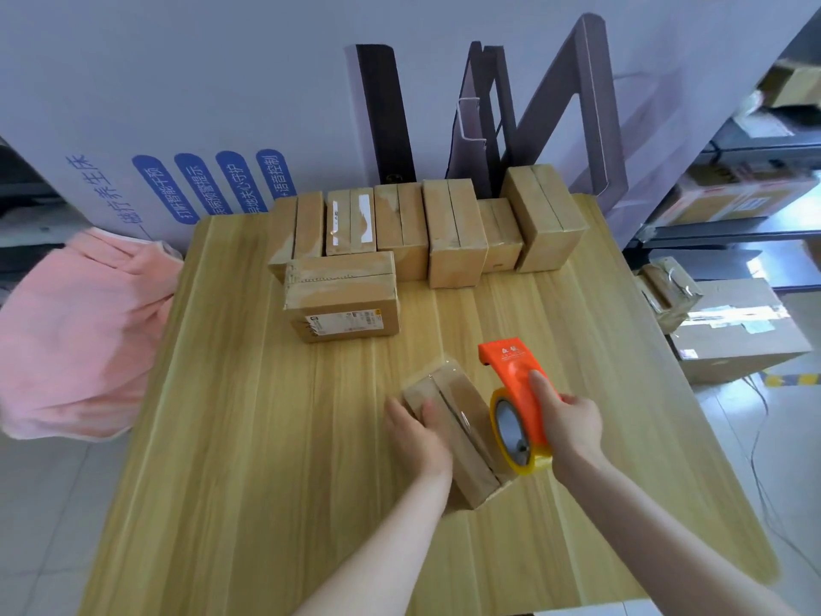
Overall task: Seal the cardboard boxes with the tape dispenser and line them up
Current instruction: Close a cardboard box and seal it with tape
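A small cardboard box (462, 411) lies slanted on the wooden table (266, 437), with clear tape along its top seam. My left hand (417, 431) grips its left side, thumb on top. Just right of the box, my right hand (566, 422) holds an orange tape dispenser (511, 371) carrying a yellowish tape roll (517, 435); the roll sits at the box's near right edge. Farther back lies a labelled box (342, 295). Behind it, several boxes (453, 231) stand side by side along the table's far edge.
A white printed panel (177, 126) and dark frame parts (533, 126) rise behind the table. Pink cloth (75, 331) hangs at the left. Shelves and more cartons (733, 331) stand on the floor at the right, with cables nearby.
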`<state>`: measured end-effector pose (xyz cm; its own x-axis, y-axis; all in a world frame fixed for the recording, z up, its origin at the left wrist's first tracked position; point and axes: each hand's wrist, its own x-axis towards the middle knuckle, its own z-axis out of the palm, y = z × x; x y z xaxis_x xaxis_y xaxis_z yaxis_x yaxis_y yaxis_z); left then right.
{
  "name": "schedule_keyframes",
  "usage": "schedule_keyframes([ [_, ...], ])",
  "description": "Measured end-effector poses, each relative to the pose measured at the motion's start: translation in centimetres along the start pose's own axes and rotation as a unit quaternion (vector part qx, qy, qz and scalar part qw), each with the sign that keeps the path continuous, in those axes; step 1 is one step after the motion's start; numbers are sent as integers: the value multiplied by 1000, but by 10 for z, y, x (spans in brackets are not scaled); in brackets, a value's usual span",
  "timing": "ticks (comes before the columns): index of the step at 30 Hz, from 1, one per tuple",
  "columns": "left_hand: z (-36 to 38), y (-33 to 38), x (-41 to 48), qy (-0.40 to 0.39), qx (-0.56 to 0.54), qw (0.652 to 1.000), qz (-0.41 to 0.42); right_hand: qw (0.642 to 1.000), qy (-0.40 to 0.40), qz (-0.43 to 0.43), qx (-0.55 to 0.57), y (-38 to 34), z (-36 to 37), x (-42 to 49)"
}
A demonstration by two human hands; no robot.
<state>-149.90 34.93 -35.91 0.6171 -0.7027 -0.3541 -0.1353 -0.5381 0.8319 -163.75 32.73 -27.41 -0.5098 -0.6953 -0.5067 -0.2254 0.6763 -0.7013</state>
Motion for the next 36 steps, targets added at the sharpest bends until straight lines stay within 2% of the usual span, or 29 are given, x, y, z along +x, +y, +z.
schedule_keyframes([
  [2,-14,-1,4,2,75,985,154,1000,3,18,21,-3,-3,0],
  [4,-19,-7,14,-40,178,924,335,999,-4,25,25,-5,-6,3],
  [5,-17,-9,21,-69,217,892,390,999,-5,23,25,-4,-6,4],
  [6,-17,-8,24,-100,247,875,403,1000,-6,19,22,-4,-6,5],
  [8,-18,0,26,-145,289,872,367,1000,-11,9,14,-3,-4,5],
  [15,-14,27,32,-171,396,834,345,1000,-14,-18,4,3,1,4],
  [18,-11,46,43,-233,419,829,289,1000,-19,-19,13,3,0,4],
  [26,10,77,61,-348,524,764,145,1000,-11,-14,14,4,2,5],
  [28,11,76,65,-361,514,768,126,1000,-16,-14,14,4,2,5],
  [30,4,71,64,-330,490,796,132,1000,-15,-13,15,5,2,6],
  [32,-12,59,55,-210,440,851,193,1000,-10,-17,15,6,2,6],
  [34,-30,34,40,-64,333,901,269,1000,-13,-17,17,7,3,6],
  [35,-37,21,32,-11,260,928,265,1000,-15,-17,17,6,2,5],
  [36,-42,10,24,22,188,956,226,1000,-16,-20,14,6,2,4],
])
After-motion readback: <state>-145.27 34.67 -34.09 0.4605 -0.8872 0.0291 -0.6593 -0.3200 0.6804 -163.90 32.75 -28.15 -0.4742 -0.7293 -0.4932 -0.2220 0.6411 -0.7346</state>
